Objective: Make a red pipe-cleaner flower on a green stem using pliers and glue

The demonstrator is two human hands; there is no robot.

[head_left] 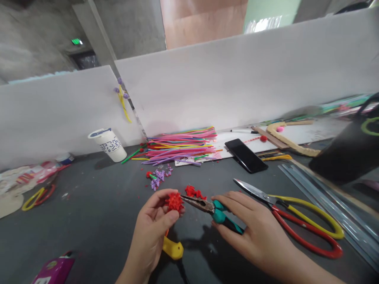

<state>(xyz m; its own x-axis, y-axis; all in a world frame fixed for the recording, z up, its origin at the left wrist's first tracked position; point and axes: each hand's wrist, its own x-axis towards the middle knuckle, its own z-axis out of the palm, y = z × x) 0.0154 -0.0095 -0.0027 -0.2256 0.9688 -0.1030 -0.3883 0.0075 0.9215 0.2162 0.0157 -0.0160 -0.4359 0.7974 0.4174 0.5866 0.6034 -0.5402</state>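
Note:
Between the thumb and fingers of my left hand (pixel 155 227) is a small red spiky ball (pixel 174 202). My right hand (pixel 254 225) is closed around the teal and black handles of needle-nose pliers (pixel 204 205). Their narrow tips reach the right side of the ball; whether they pinch one of its spikes I cannot tell. Small red pieces (pixel 195 192) lie on the table just behind the pliers. Below my left hand shows a yellow tool (pixel 173 248) with a black cord, mostly hidden by the hand.
Large scissors (pixel 284 209) with red and yellow handles lie right of my right hand. Behind are a black phone (pixel 245 155), a bundle of coloured sticks (pixel 180 146), purple pieces (pixel 158 177) and a white cup (pixel 108 145). A purple box (pixel 55 270) stands front left.

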